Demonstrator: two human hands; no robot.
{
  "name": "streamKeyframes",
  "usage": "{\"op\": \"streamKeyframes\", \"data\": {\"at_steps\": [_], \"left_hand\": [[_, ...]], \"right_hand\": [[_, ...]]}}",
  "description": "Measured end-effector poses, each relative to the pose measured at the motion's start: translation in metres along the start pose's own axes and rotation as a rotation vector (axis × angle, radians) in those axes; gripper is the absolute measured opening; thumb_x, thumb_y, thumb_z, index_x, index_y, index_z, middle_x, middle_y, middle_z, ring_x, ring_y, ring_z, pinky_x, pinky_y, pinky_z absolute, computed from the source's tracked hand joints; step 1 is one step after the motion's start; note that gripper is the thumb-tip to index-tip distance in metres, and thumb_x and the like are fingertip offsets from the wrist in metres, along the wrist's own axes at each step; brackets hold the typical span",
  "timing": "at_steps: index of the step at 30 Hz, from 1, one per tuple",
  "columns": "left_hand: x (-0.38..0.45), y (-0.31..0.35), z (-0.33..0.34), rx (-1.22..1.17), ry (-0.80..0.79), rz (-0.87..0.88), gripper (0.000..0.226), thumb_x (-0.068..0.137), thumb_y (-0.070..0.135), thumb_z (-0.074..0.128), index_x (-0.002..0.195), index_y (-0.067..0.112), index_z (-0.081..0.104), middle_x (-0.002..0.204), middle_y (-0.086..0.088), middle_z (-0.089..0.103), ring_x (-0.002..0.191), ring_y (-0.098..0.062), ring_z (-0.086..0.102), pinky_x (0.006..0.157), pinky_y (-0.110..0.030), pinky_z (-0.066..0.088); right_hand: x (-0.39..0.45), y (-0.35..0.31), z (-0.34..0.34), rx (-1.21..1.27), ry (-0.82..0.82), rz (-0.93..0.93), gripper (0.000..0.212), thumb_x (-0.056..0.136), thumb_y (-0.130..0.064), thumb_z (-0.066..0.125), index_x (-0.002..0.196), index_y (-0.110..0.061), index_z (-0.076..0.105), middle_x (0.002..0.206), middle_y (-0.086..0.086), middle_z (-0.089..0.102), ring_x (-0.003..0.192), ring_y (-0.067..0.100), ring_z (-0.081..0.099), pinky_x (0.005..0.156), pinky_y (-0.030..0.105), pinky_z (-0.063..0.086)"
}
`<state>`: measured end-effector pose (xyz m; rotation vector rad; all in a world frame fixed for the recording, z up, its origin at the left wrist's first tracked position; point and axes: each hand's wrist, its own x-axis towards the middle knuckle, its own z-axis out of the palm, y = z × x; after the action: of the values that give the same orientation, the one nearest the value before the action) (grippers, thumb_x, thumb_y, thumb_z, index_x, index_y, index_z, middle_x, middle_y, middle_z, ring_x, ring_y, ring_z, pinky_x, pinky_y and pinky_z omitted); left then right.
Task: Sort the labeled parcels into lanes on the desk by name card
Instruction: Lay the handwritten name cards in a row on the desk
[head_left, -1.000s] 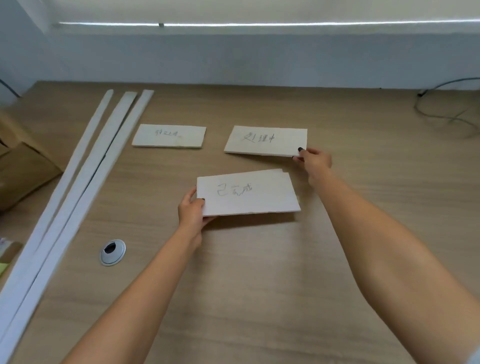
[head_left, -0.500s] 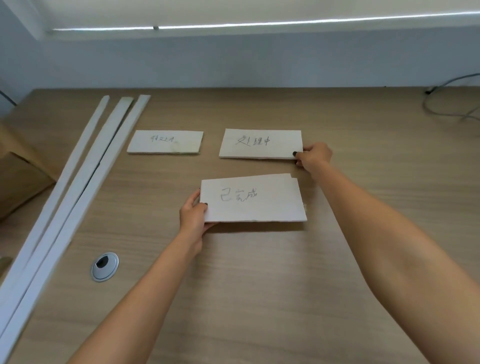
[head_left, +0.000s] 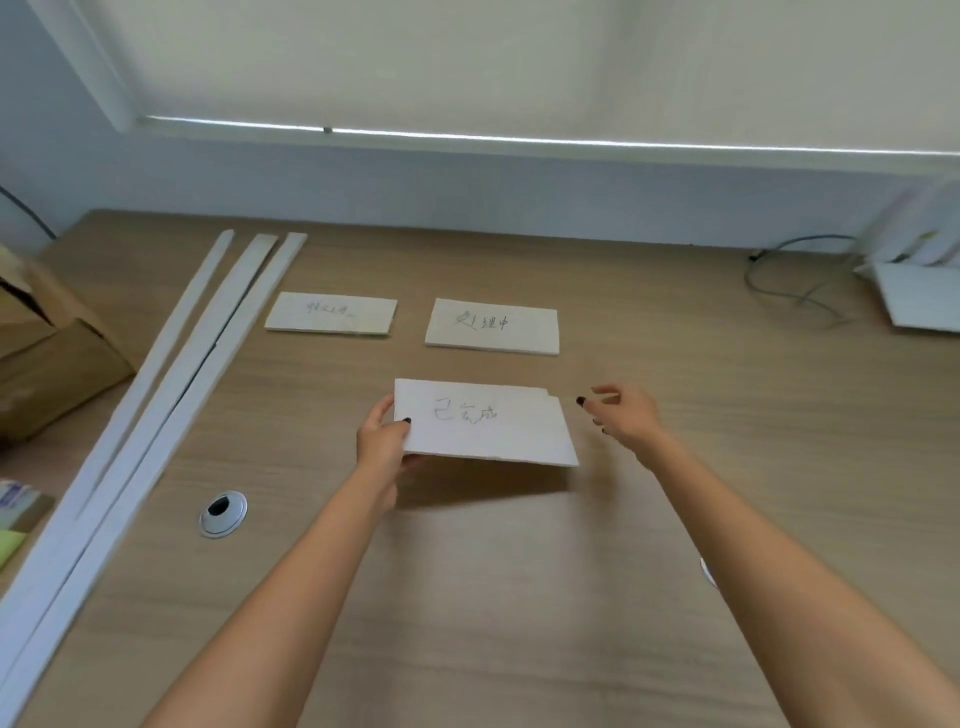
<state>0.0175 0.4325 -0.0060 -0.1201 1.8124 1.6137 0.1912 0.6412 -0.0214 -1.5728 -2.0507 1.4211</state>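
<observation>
2 name cards (head_left: 331, 313) (head_left: 492, 326) laid, left hand (head_left: 382, 447) pinching 3rd card (head_left: 485, 422), right hand (head_left: 623, 415) loose, empty; strips (head_left: 171, 384) unplaced, no parcels sorted.

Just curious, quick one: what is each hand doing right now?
Left hand: holds the nearest white card by its left edge.
Right hand: open, fingers loose, holding nothing, just right of that card.

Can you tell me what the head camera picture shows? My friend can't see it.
A person's left hand holds a white card with writing above a wooden desk, while the right hand hovers open beside it. Two more written cards lie flat farther back, and three long white strips run along the left.
</observation>
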Motion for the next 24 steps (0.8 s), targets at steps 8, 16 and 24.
{"op": "streamKeyframes", "data": {"at_steps": [8, 16, 24], "left_hand": [[-0.099, -0.002, 0.007, 0.009, -0.114, 0.007, 0.06, 0.088, -0.014, 0.037, 0.139, 0.017, 0.041, 0.108, -0.011, 0.057, 0.074, -0.017, 0.059, 0.059, -0.028, 0.053], [-0.178, -0.033, 0.025, 0.014, -0.211, -0.003, 0.061, 0.086, -0.013, 0.042, 0.139, 0.018, 0.042, 0.11, -0.011, 0.058, 0.079, -0.015, 0.061, 0.058, -0.026, 0.053], [-0.24, -0.05, 0.071, 0.011, -0.169, 0.054, 0.049, 0.091, -0.005, 0.04, 0.136, 0.015, 0.047, 0.106, -0.009, 0.058, 0.076, -0.015, 0.058, 0.063, -0.03, 0.052]], "right_hand": [[-0.134, 0.025, -0.066, 0.184, -0.163, 0.135, 0.036, 0.089, -0.034, 0.062, 0.116, -0.01, 0.058, 0.09, 0.005, 0.057, 0.07, 0.017, 0.06, 0.062, 0.027, 0.056], [-0.223, 0.061, -0.127, 0.447, 0.001, 0.155, 0.033, 0.081, -0.01, 0.073, 0.11, -0.003, 0.06, 0.099, 0.011, 0.062, 0.068, 0.019, 0.062, 0.048, 0.02, 0.054], [-0.248, 0.11, -0.182, 0.483, 0.042, 0.151, 0.028, 0.08, -0.013, 0.074, 0.103, 0.001, 0.066, 0.095, 0.012, 0.066, 0.07, 0.018, 0.06, 0.057, 0.021, 0.049]]}}
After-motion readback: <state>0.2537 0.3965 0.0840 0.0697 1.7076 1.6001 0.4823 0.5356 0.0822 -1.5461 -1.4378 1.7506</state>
